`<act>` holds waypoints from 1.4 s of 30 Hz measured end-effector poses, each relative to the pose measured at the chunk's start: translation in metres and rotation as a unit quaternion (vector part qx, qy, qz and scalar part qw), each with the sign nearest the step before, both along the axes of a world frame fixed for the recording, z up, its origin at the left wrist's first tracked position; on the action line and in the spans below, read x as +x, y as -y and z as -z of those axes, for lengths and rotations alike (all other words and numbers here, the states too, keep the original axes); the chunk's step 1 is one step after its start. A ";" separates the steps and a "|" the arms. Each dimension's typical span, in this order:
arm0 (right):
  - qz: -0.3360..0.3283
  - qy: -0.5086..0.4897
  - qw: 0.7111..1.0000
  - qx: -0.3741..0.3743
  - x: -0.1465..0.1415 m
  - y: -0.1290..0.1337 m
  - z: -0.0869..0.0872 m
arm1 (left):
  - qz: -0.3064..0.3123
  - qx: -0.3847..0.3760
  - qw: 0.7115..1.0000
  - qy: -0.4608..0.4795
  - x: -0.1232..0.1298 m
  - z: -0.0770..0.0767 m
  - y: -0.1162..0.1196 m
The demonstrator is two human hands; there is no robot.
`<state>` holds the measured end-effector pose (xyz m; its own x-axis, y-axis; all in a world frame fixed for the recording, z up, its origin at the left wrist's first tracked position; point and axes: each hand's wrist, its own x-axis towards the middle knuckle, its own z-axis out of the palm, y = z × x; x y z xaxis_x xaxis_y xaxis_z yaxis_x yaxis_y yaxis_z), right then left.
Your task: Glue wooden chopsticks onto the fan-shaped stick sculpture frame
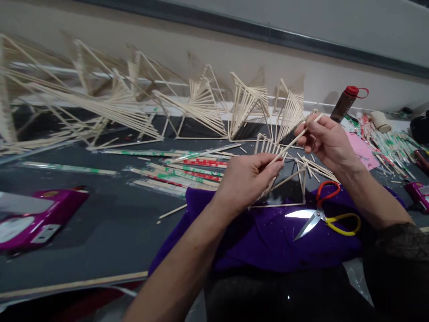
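Between my two hands runs a thin wooden stick (pixel 295 139), slanting up to the right. My left hand (pixel 246 176) pinches its lower end between thumb and fingers. Near the upper end, my right hand (pixel 320 134) grips it in closed fingertips. Just below and behind the hands stands a small frame of glued sticks (pixel 286 181), partly hidden by my left hand. Open-bladed scissors (pixel 320 214) with one red and one yellow handle lie on a purple cloth (pixel 268 241) under my right forearm.
Several twisted stick structures (pixel 204 112) line the wall. Wrapped chopsticks (pixel 187 170) lie left of my hands, and cut stick pieces (pixel 315 167) to the right. A purple device (pixel 50 219) sits at left. A dark bottle with a red cap (pixel 346 103) and a paper cup (pixel 380 121) stand out at back right.
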<state>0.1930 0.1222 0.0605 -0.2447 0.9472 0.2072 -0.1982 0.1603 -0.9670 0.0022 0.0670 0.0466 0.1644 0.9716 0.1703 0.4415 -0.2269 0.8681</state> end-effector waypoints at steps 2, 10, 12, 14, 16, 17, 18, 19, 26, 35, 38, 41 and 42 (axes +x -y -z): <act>-0.001 -0.001 1.000 0.005 0.005 0.004 -0.005 | 0.027 0.002 1.000 -0.008 0.005 0.000 0.002; 0.154 0.027 0.983 0.094 0.113 -0.009 -0.042 | -0.014 -0.073 0.997 0.037 -0.018 0.006 0.042; 0.172 0.177 0.966 0.082 0.135 -0.017 -0.032 | -0.025 -0.116 0.990 0.076 -0.026 0.011 0.055; 0.160 0.295 0.941 0.052 0.145 -0.021 -0.016 | -0.003 -0.156 0.982 0.108 -0.029 0.018 0.066; 0.137 0.349 0.927 0.030 0.145 -0.015 -0.004 | 0.036 -0.192 0.973 0.125 -0.027 0.025 0.075; 0.122 0.374 0.919 0.023 0.142 -0.009 -0.001 | 0.057 -0.209 0.968 0.128 -0.023 0.028 0.079; 0.106 0.391 0.914 0.018 0.137 0.000 0.000 | 0.078 -0.223 0.963 0.127 -0.018 0.031 0.081; 0.087 0.395 0.915 0.014 0.130 0.011 0.000 | 0.100 -0.234 0.959 0.124 -0.013 0.035 0.083; -0.028 0.175 0.984 0.020 0.063 0.061 -0.002 | 0.152 -0.211 0.962 0.087 0.023 0.049 0.084; -0.027 0.050 0.998 0.006 0.028 0.062 -0.006 | 0.107 -0.168 0.973 0.120 0.022 0.048 0.087; 0.003 0.036 0.998 0.050 0.029 0.057 -0.018 | 0.113 -0.154 0.976 0.103 0.016 0.046 0.085; 0.073 -0.026 0.993 0.084 0.036 0.035 -0.031 | 0.076 -0.115 0.986 0.090 -0.002 0.044 0.075; 0.084 -0.041 0.992 0.090 0.038 0.025 -0.032 | 0.028 -0.093 0.991 0.090 -0.010 0.045 0.068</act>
